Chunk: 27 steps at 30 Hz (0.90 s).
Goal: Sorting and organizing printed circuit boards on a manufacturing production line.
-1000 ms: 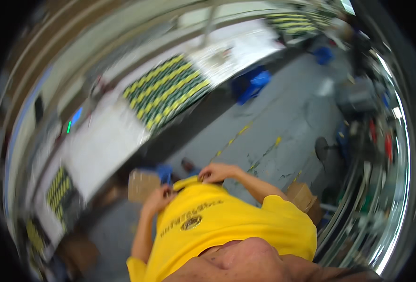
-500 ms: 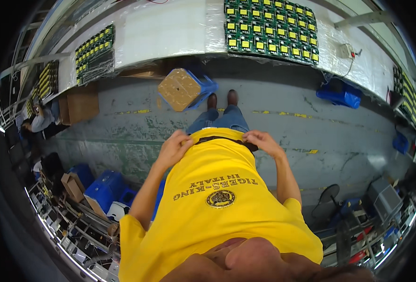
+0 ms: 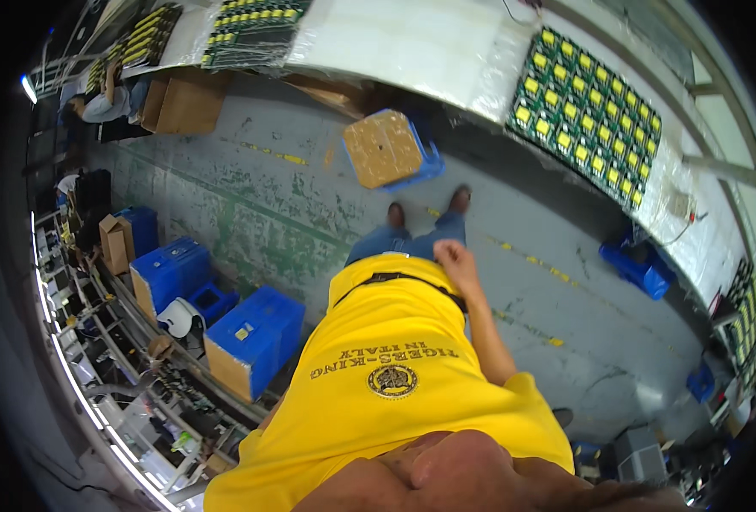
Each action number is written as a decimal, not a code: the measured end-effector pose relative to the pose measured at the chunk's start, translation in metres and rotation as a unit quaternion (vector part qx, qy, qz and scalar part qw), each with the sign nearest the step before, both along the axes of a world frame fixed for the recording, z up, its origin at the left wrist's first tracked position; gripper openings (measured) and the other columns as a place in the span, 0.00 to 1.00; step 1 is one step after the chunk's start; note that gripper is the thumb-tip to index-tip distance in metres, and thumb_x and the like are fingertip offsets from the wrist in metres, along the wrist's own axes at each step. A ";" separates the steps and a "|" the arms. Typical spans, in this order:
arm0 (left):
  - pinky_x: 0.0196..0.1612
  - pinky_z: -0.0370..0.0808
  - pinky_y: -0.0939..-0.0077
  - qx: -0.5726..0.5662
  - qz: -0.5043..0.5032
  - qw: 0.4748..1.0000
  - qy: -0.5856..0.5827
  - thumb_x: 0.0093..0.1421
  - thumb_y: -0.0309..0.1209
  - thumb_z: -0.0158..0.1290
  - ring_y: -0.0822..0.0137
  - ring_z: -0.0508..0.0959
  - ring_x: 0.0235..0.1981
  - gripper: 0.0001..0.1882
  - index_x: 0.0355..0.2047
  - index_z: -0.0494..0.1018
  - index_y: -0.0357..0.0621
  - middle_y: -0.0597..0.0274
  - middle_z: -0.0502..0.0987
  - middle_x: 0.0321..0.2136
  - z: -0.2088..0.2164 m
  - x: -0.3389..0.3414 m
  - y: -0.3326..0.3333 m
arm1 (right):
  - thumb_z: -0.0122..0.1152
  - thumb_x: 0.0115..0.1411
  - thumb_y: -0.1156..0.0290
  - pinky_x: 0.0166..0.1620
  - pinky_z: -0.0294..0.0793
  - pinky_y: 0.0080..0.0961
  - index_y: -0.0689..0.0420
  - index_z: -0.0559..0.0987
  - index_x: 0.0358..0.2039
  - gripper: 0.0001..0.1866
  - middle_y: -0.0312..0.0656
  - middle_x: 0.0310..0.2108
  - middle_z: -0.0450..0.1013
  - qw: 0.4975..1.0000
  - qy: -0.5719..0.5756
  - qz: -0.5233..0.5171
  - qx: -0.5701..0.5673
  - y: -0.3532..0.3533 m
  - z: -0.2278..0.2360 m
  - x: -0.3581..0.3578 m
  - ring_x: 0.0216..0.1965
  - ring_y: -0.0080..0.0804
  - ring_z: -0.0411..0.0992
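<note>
My right hand point(image 3: 453, 259) is in front of my waist at the right, its fingers curled into a loose fist with nothing visible in them. Closest to it are my jeans point(image 3: 429, 241) and a black waist strap point(image 3: 386, 277) that runs over my yellow shirt point(image 3: 395, 333). The strap lies apart from the fingers. Behind my torso at the left, my left arm is mostly hidden, and its hand is out of sight. My feet stand apart, one dark shoe point(image 3: 461, 199) farther forward than the other.
Ahead is a blue stool with a cardboard top point(image 3: 383, 149). A long white bench point(image 3: 412, 60) carries green circuit boards with yellow parts point(image 3: 587, 115). Blue boxes point(image 3: 258, 337) line the left side. A seated person point(image 3: 109, 102) works far left. Another blue stool point(image 3: 638, 264) is under the bench.
My body has turned left, so the bench and stool appear shifted right. My left hand has left the waist strap and gone out of view. The right hand has come off the strap and curled.
</note>
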<state>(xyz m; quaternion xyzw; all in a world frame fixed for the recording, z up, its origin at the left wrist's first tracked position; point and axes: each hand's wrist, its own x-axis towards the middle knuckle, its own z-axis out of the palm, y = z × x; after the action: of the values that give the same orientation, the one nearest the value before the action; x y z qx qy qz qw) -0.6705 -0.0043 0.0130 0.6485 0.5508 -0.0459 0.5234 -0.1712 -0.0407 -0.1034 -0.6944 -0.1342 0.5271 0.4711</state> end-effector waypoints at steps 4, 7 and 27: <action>0.47 0.82 0.60 -0.090 -0.048 0.988 0.114 0.70 0.29 0.53 0.57 0.86 0.43 0.19 0.59 0.81 0.41 0.55 0.89 0.46 0.001 0.036 0.106 | 0.68 0.70 0.65 0.44 0.78 0.21 0.63 0.87 0.46 0.14 0.38 0.37 0.84 0.998 0.050 -0.032 0.019 0.023 -0.010 -0.016 0.36 0.25 0.77; 0.40 0.80 0.52 0.198 0.064 0.947 0.245 0.66 0.31 0.50 0.45 0.85 0.36 0.11 0.41 0.83 0.46 0.53 0.87 0.34 -0.095 -0.019 0.219 | 0.67 0.69 0.67 0.42 0.79 0.23 0.64 0.86 0.46 0.13 0.41 0.35 0.84 0.988 -0.151 0.035 -0.002 0.053 -0.043 0.015 0.34 0.27 0.79; 0.40 0.80 0.51 0.035 -0.181 0.971 0.155 0.69 0.42 0.53 0.41 0.84 0.36 0.17 0.42 0.84 0.42 0.49 0.87 0.42 -0.273 0.299 0.383 | 0.64 0.69 0.54 0.45 0.81 0.45 0.59 0.87 0.43 0.19 0.49 0.41 0.85 0.820 -0.228 0.524 -0.025 0.304 -0.163 0.099 0.39 0.53 0.81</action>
<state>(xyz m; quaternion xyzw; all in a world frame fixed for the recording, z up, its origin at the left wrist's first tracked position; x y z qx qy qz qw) -0.3718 0.3782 -0.2598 0.7404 0.5000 -0.2199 0.3918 -0.0720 0.2631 -0.2660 -0.6311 -0.5686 0.5240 0.0618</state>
